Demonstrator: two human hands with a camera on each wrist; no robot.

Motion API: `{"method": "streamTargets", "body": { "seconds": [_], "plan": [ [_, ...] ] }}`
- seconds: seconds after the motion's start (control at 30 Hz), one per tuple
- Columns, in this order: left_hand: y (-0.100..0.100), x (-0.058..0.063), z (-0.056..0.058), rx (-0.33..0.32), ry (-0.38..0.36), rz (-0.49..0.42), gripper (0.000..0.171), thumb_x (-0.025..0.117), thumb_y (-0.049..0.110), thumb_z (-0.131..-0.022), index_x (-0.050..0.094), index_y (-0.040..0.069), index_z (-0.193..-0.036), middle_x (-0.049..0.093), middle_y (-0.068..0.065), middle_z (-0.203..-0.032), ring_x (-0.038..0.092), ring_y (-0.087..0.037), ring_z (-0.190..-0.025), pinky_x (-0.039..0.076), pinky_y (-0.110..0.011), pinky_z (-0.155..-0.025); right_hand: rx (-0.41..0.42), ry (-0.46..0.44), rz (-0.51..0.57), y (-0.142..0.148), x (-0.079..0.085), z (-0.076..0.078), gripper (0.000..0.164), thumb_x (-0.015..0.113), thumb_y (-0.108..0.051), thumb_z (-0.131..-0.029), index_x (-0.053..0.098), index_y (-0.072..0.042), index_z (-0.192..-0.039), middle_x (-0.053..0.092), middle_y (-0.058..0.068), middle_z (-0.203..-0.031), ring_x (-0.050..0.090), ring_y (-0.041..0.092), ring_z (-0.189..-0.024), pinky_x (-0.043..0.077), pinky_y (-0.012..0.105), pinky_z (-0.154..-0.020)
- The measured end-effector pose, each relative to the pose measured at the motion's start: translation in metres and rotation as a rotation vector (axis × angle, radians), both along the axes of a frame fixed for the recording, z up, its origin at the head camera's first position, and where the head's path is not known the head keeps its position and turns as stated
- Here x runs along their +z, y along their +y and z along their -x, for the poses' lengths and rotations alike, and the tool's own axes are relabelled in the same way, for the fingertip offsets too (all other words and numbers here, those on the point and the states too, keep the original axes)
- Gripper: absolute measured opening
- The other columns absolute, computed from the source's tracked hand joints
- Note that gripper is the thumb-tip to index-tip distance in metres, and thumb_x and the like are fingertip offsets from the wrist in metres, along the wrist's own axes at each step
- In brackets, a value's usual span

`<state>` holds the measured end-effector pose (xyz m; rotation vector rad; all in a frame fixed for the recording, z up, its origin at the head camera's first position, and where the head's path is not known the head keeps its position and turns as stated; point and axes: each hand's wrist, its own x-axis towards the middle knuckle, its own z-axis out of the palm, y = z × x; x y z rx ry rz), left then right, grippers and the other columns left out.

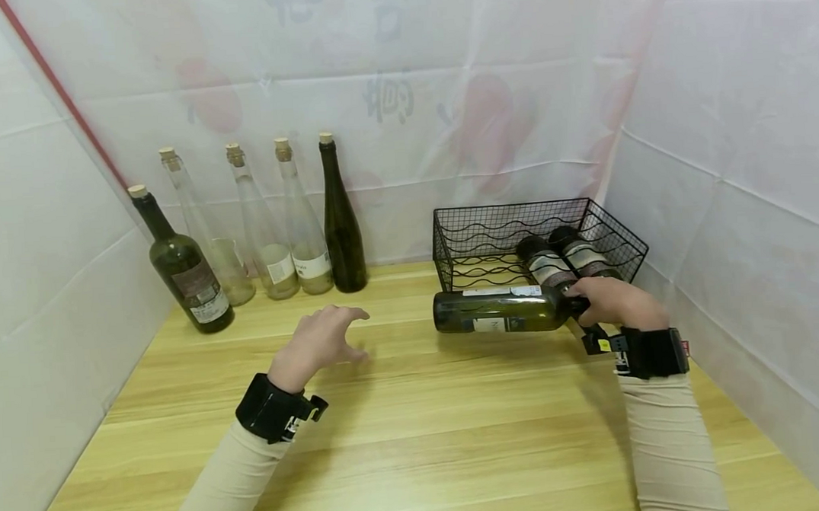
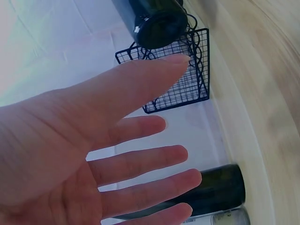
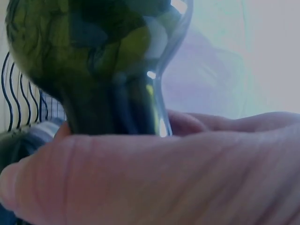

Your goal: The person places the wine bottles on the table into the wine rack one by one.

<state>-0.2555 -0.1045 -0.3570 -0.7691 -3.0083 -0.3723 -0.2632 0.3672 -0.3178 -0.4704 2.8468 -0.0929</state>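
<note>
My right hand [image 1: 617, 303] grips a dark green wine bottle [image 1: 501, 312] by its neck. The bottle lies sideways in the air, its base toward the left, in front of a black wire rack [image 1: 479, 271]. In the right wrist view the thumb crosses the neck of the green bottle [image 3: 112, 108]. Two dark bottles lie in the rack's right part, a nearer one [image 1: 546, 265] and another [image 1: 581, 252] beside it. My left hand [image 1: 317, 339] hovers over the table holding nothing, its fingers spread apart in the left wrist view.
At the back left stand several corked bottles: a labelled green one [image 1: 191, 280], clear ones such as this clear bottle [image 1: 272, 254], and a slim dark green bottle [image 1: 343, 235]. White sheeting [image 1: 393, 187] walls the wooden table [image 1: 418, 453] at the back and sides.
</note>
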Motion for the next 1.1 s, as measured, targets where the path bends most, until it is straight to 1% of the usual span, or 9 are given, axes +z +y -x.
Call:
{"method": "streamTargets", "body": {
  "seconds": [0.13, 0.2, 0.33, 0.47, 0.77, 0.83, 0.93, 1.03, 1.1],
  "plan": [
    [-0.001, 0.001, -0.001, 0.005, -0.006, -0.002, 0.067, 0.089, 0.034, -0.073, 0.064, 0.017, -0.133, 0.068, -0.008, -0.126, 0.068, -0.034, -0.101, 0.047, -0.035, -0.055, -0.05, -0.057, 0.026, 0.006, 0.004, -0.002, 0.062, 0.07, -0.004, -0.077, 0.054, 0.011, -0.135, 0.062, 0.029, -0.122, 0.053, 0.023, -0.078, 0.045, 0.033, -0.066],
    [-0.001, 0.002, -0.001, 0.005, -0.009, -0.002, 0.067, 0.089, 0.034, -0.074, 0.064, 0.017, -0.133, 0.068, -0.008, -0.126, 0.068, -0.033, -0.101, 0.047, -0.034, -0.055, -0.052, -0.065, 0.037, 0.007, 0.006, -0.004, 0.064, 0.07, -0.004, -0.077, 0.052, 0.012, -0.136, 0.06, 0.032, -0.127, 0.054, 0.021, -0.078, 0.047, 0.033, -0.067],
    [-0.001, 0.003, -0.001, 0.002, -0.011, -0.004, 0.067, 0.089, 0.034, -0.074, 0.064, 0.016, -0.134, 0.068, -0.009, -0.126, 0.067, -0.033, -0.103, 0.049, -0.036, -0.057, -0.056, -0.048, 0.052, 0.008, 0.01, -0.007, 0.064, 0.072, -0.005, -0.077, 0.053, 0.013, -0.134, 0.058, 0.035, -0.128, 0.058, 0.024, -0.083, 0.054, 0.042, -0.077],
    [-0.002, 0.004, 0.0, 0.0, -0.009, -0.007, 0.067, 0.089, 0.034, -0.074, 0.064, 0.016, -0.134, 0.068, -0.01, -0.127, 0.066, -0.035, -0.107, 0.054, -0.044, -0.064, -0.096, -0.045, 0.028, 0.01, 0.012, -0.01, 0.063, 0.073, -0.008, -0.08, 0.052, 0.012, -0.136, 0.053, 0.037, -0.132, 0.06, 0.024, -0.081, 0.054, 0.053, -0.086],
    [-0.004, 0.003, 0.0, 0.005, -0.029, -0.008, 0.066, 0.089, 0.033, -0.074, 0.064, 0.016, -0.133, 0.067, -0.009, -0.128, 0.066, -0.035, -0.107, 0.055, -0.046, -0.067, -0.115, 0.033, -0.024, 0.015, 0.009, -0.012, 0.057, 0.069, -0.006, -0.08, 0.056, 0.009, -0.134, 0.056, 0.035, -0.131, 0.063, 0.038, -0.098, 0.054, 0.058, -0.086],
    [-0.004, 0.003, 0.0, 0.007, -0.028, -0.006, 0.066, 0.089, 0.034, -0.074, 0.064, 0.016, -0.133, 0.067, -0.009, -0.128, 0.066, -0.035, -0.106, 0.055, -0.046, -0.067, -0.122, 0.04, -0.029, 0.014, 0.007, -0.011, 0.057, 0.068, -0.007, -0.081, 0.055, 0.01, -0.133, 0.061, 0.033, -0.125, 0.064, 0.038, -0.095, 0.055, 0.053, -0.081],
    [-0.004, 0.003, 0.0, 0.009, -0.027, -0.003, 0.068, 0.089, 0.035, -0.074, 0.063, 0.016, -0.134, 0.067, -0.009, -0.128, 0.066, -0.035, -0.107, 0.054, -0.045, -0.067, -0.153, 0.001, -0.017, 0.009, 0.005, -0.007, 0.056, 0.063, -0.006, -0.083, 0.052, 0.012, -0.135, 0.067, 0.023, -0.1, 0.061, 0.028, -0.074, 0.052, 0.04, -0.065],
    [-0.004, 0.003, 0.0, 0.014, -0.027, 0.0, 0.068, 0.088, 0.036, -0.074, 0.063, 0.017, -0.135, 0.067, -0.009, -0.129, 0.066, -0.034, -0.108, 0.054, -0.043, -0.067, -0.17, -0.05, 0.01, 0.002, 0.002, -0.004, 0.051, 0.06, -0.007, -0.088, 0.051, 0.011, -0.135, 0.062, 0.008, -0.074, 0.054, 0.018, -0.057, 0.045, 0.032, -0.057],
    [-0.004, 0.003, 0.001, 0.009, -0.026, 0.001, 0.068, 0.088, 0.036, -0.074, 0.063, 0.017, -0.135, 0.067, -0.01, -0.129, 0.066, -0.035, -0.108, 0.053, -0.042, -0.066, -0.169, -0.068, 0.02, -0.002, -0.001, -0.003, 0.039, 0.059, -0.008, -0.09, 0.056, 0.008, -0.125, 0.056, 0.003, -0.063, 0.051, 0.016, -0.052, 0.043, 0.031, -0.056]
  ]
}}
